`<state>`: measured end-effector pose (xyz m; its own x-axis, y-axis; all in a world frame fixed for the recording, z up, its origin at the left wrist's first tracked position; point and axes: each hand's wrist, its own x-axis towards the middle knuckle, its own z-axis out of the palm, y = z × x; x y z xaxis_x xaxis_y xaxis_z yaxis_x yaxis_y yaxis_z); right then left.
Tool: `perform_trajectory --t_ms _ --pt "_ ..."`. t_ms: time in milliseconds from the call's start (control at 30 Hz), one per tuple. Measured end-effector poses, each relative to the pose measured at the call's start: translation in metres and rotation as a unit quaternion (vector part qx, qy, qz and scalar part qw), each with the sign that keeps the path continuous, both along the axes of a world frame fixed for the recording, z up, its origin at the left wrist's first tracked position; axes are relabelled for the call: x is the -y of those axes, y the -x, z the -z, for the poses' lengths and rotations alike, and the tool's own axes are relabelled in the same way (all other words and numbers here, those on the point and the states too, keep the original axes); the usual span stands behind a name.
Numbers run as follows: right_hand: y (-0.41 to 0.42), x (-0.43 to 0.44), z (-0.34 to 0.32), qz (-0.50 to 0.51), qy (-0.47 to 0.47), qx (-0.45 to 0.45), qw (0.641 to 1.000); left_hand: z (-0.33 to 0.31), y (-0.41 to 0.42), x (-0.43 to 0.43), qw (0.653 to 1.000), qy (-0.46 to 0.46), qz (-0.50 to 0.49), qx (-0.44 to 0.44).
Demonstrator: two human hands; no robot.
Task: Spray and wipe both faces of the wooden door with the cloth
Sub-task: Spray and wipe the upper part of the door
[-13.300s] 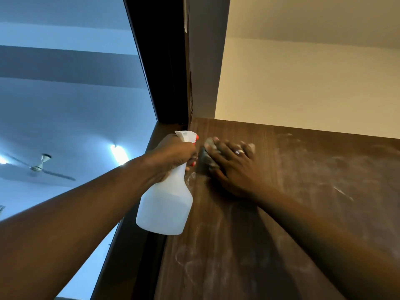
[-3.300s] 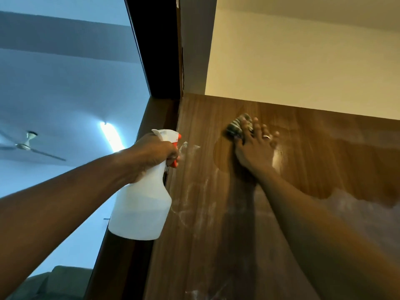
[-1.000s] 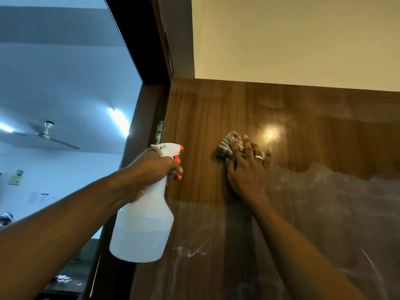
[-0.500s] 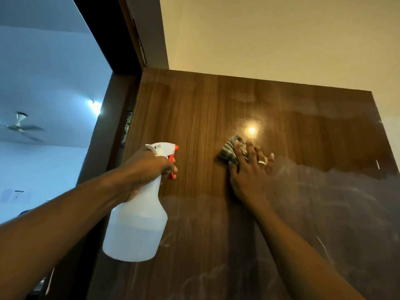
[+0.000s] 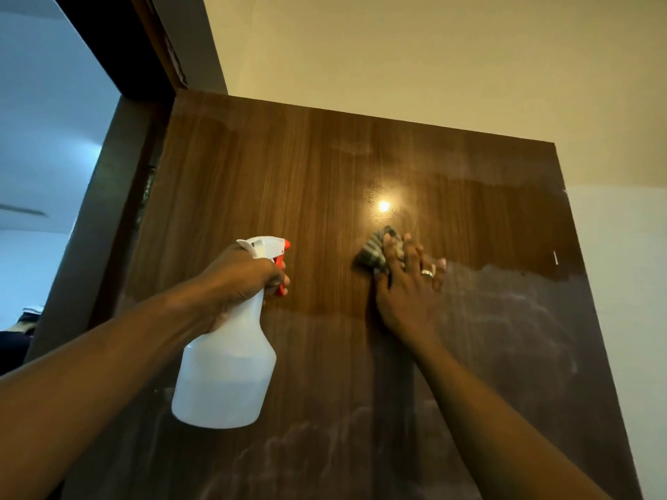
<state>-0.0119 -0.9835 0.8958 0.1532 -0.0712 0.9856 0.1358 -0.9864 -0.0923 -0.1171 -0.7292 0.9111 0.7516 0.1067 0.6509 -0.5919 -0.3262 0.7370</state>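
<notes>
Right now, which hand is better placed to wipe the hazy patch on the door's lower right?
The right hand: it presses the cloth on the door, at the edge of the hazy patch. The left hand grips the spray bottle.

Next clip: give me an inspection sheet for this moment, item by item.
Surface: door, upper band glossy, lower part hazy with white streaks.
Job's things: cloth flat on the door at the glossy band's lower edge; spray bottle white, partly filled, nozzle toward the door.
Clutter: nothing seen.
Hands: left hand grips the spray bottle's neck; right hand presses the cloth, fingers spread.
Cables: nothing seen.
Surroundings: cream wall above, dark door frame at left.
</notes>
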Motion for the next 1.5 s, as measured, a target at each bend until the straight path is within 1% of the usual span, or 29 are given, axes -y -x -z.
perform_trajectory --t_ms 67,133,200,267,300,333,400,467,500,567,633,667,767,833,900,967,1033,1100,1167,1267,1300,1333,1367,1400,1500 --pt "0.0 -0.005 -0.027 0.008 -0.024 -0.008 1.0 -0.005 -0.003 0.007 1.0 -0.007 0.007 -0.008" --pt "-0.001 -0.012 -0.037 0.014 -0.004 -0.007 1.0 -0.011 -0.003 0.015 1.0 -0.017 0.005 -0.001" --pt "-0.002 -0.01 -0.023 0.018 0.071 0.002 0.997 -0.016 -0.005 0.024 1.0 -0.015 0.013 0.002" --pt "-0.002 0.006 0.008 0.005 0.158 0.008 0.987 -0.019 -0.005 0.035 1.0 -0.008 0.027 0.002" --pt "-0.003 0.017 0.024 0.003 0.173 0.005 0.985 -0.018 -0.006 0.04 1.0 -0.007 0.03 0.003" --pt "-0.005 0.031 0.038 0.005 0.162 0.001 0.987 -0.016 -0.006 0.045 0.999 -0.008 0.034 0.003" --pt "-0.005 0.053 0.046 0.011 0.082 -0.004 0.997 -0.01 -0.008 0.051 0.999 -0.013 0.049 -0.004" --pt "-0.002 0.064 0.027 0.015 -0.011 -0.022 1.0 -0.004 -0.01 0.058 0.998 -0.02 0.065 -0.009" --pt "0.0 0.064 0.012 0.014 -0.039 -0.026 0.999 -0.002 -0.01 0.063 0.997 -0.025 0.069 -0.009" --pt "0.003 0.058 -0.017 0.016 -0.051 -0.02 0.998 -0.001 -0.01 0.074 0.997 -0.028 0.067 -0.008" --pt "0.003 0.049 -0.029 0.02 -0.013 -0.013 1.0 -0.002 -0.008 0.082 0.998 -0.027 0.057 -0.006" --pt "0.002 0.048 -0.026 0.022 0.023 -0.005 0.999 -0.004 -0.008 0.088 0.998 -0.026 0.053 -0.006" --pt "-0.002 0.062 0.013 0.0 0.15 0.014 0.989 -0.007 -0.008 0.107 0.999 -0.019 0.033 -0.01" --pt "-0.006 0.089 0.039 -0.005 0.184 0.011 0.983 -0.006 -0.009 0.119 0.999 -0.014 0.029 -0.012" --pt "-0.008 0.127 0.045 -0.005 0.145 0.006 0.989 -0.004 -0.009 0.132 1.0 -0.008 0.025 -0.013" --pt "-0.007 0.152 0.025 -0.002 0.077 -0.003 0.997 -0.002 -0.008 0.144 1.0 -0.001 0.018 -0.009" --pt "-0.006 0.156 -0.007 0.004 0.03 -0.004 1.0 0.0 -0.009 0.158 1.0 0.008 0.009 -0.003" --pt "-0.008 0.148 -0.034 0.011 0.018 0.005 1.0 0.0 -0.01 0.171 1.0 0.014 -0.002 0.0" --pt "-0.01 0.143 -0.039 0.005 0.046 0.011 0.999 0.0 -0.01 0.182 1.0 0.007 -0.01 0.002" --pt "-0.008 0.163 -0.001 -0.022 0.179 0.024 0.983 0.001 -0.013 0.201 1.0 0.011 -0.015 0.0" --pt "-0.007 0.175 0.015 -0.019 0.216 0.025 0.976 0.002 -0.013 0.206 1.0 0.013 -0.016 -0.002" --pt "-0.009 0.192 0.027 -0.013 0.232 0.024 0.972 0.004 -0.015 0.213 1.0 0.013 -0.016 -0.006" --pt "-0.011 0.212 0.036 -0.009 0.224 0.025 0.974 0.006 -0.016 0.219 1.0 0.011 -0.015 -0.009" --pt "-0.013 0.233 0.039 -0.009 0.195 0.027 0.98 0.008 -0.017 0.225 1.0 0.01 -0.012 -0.012" --pt "-0.012 0.285 0.02 -0.01 0.064 0.017 0.998 0.013 -0.015 0.237 1.0 0.001 -0.009 -0.014"
